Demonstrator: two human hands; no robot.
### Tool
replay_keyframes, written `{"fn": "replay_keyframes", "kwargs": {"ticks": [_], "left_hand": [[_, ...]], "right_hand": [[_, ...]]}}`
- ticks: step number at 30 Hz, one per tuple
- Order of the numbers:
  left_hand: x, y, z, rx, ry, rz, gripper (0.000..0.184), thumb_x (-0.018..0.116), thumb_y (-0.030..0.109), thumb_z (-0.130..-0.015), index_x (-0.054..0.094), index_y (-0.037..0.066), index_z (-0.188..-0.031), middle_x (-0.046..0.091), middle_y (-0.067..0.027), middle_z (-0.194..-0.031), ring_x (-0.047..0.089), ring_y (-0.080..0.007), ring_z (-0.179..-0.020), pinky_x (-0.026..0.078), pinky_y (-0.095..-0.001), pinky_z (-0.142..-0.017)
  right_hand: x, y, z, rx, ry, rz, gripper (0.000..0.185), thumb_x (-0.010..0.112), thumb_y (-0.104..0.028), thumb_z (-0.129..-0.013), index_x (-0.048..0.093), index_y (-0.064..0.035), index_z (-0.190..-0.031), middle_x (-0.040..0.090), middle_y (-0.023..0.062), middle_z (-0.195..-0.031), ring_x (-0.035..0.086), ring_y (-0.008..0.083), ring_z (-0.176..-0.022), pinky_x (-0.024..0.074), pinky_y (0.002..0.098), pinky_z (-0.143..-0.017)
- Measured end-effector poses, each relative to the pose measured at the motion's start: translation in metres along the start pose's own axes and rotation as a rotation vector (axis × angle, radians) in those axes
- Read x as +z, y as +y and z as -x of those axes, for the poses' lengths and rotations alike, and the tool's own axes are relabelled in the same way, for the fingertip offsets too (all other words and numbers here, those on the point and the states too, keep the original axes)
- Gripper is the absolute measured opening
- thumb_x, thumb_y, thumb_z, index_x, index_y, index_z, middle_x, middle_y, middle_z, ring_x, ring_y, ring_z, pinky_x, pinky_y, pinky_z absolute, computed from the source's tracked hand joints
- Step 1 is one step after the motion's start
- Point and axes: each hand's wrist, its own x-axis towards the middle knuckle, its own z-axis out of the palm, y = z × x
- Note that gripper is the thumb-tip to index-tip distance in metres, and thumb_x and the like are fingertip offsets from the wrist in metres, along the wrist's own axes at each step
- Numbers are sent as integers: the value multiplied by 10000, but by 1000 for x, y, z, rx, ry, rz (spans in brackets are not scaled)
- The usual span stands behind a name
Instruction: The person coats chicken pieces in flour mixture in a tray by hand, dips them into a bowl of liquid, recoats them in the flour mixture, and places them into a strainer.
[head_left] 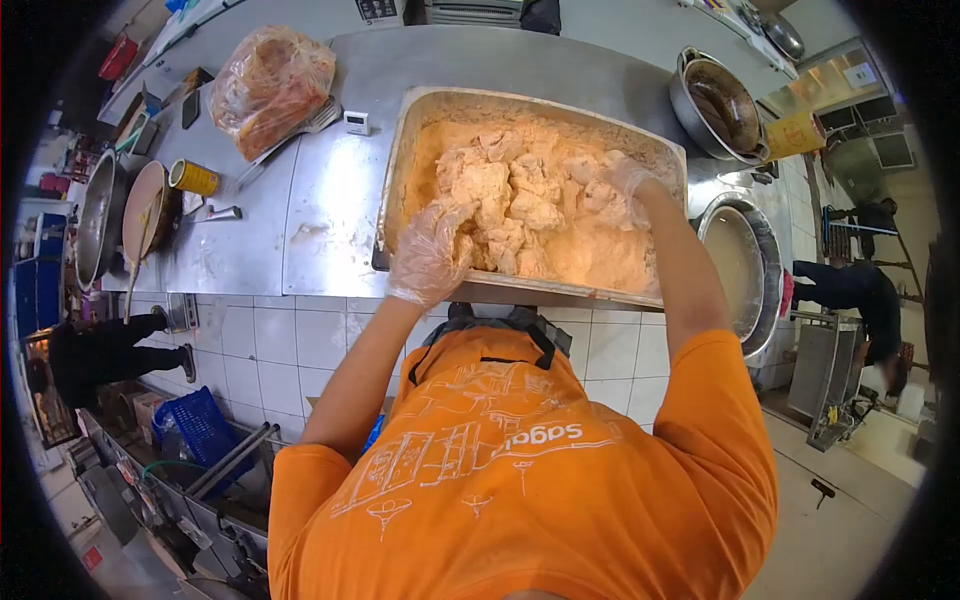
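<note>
A large metal tray (400, 140) holds orange-tinted flour and several coated meat pieces (485, 185) heaped at its middle and left. In a clear plastic glove, my left hand (432, 252) curls round the left edge of the heap, its fingers against a coated piece. My right hand (632, 188), also gloved, is at the right side of the tray, with its fingers bent in among floured pieces. What the fingertips of the right hand hold is partly hidden by flour and glove.
On the steel counter (335, 200) are a plastic bag of meat (270, 85), a small white timer (356, 123) and a yellow can (193, 177). A pot (718, 105) and a basin of pale liquid (735, 265) stand right. People in dark clothes are at both sides.
</note>
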Motion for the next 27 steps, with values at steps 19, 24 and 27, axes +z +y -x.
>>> {"fn": "replay_keyframes", "kwargs": {"ticks": [19,24,27], "left_hand": [[1,7,-1,-208,9,-83,502,657,331,-882,556,72,-1300,527,-180,-1314,562,-379,-1140,477,-474,-963],[-1,13,-7,-28,117,-35,399,687,262,-847,602,132,-1215,604,-159,-1162,602,-351,-1048,497,-477,-897],[14,29,-12,225,-60,24,226,657,265,-865,659,150,-1058,640,-131,-988,628,-317,-958,511,-464,-824]], "right_hand": [[37,27,39,-15,401,206,392,612,-326,-951,575,-115,-1279,625,250,-1187,609,364,-1129,476,436,-954],[28,33,53,-18,396,191,376,629,-324,-936,578,-107,-1239,638,242,-1141,621,371,-1095,483,439,-932],[26,35,69,-7,409,201,368,639,-322,-926,579,-102,-1214,646,237,-1114,628,376,-1074,487,440,-918]]}}
